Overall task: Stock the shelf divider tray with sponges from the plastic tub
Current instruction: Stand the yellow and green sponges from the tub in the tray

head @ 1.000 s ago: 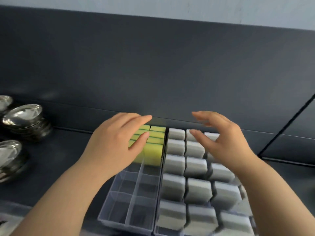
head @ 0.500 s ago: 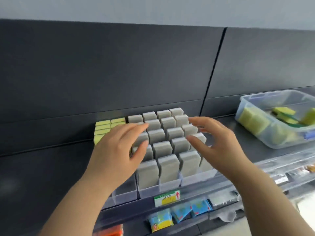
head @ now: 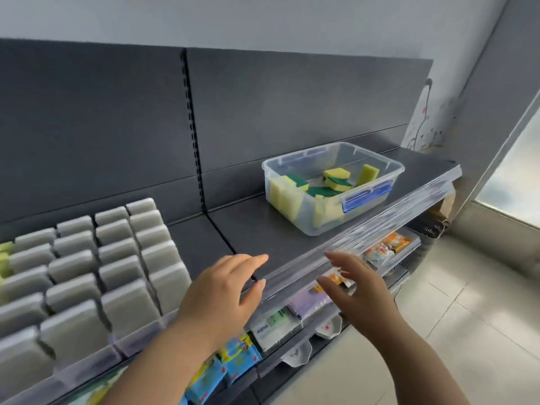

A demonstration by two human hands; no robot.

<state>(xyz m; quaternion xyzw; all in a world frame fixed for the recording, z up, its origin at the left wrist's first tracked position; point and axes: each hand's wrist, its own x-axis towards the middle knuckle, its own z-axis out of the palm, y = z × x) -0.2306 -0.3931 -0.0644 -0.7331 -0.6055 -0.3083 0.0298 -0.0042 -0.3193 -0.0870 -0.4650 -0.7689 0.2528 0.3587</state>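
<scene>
Your left hand (head: 222, 293) hovers over the near edge of the dark shelf (head: 257, 226), just right of the divider tray (head: 137, 337). Fingers are loose and straight, holding nothing. Your right hand (head: 359, 290) is the same, spread and empty, hanging just off the front of the clear price rail (head: 365, 229) that runs along the shelf lip.

There's a bare stretch of shelf between the tray and the plastic tub (head: 377, 200), so plenty of room there. The tub sits to the right and farther back, well apart from both hands, lid off. Yellow-and-green sponges (head: 336, 174) lie loose in it, some standing against the left wall and some flat.

The tray is on the left, packed with rows of grey sponges (head: 125, 276) standing on edge. A few yellow ones (head: 4, 252) peek in at the far-left edge of view.

Colourful packets (head: 233, 358) sit on the shelf below. A dark back panel (head: 292, 112) is behind, with pale floor tiles (head: 467, 331) and a bright window (head: 514, 182) to the right.
</scene>
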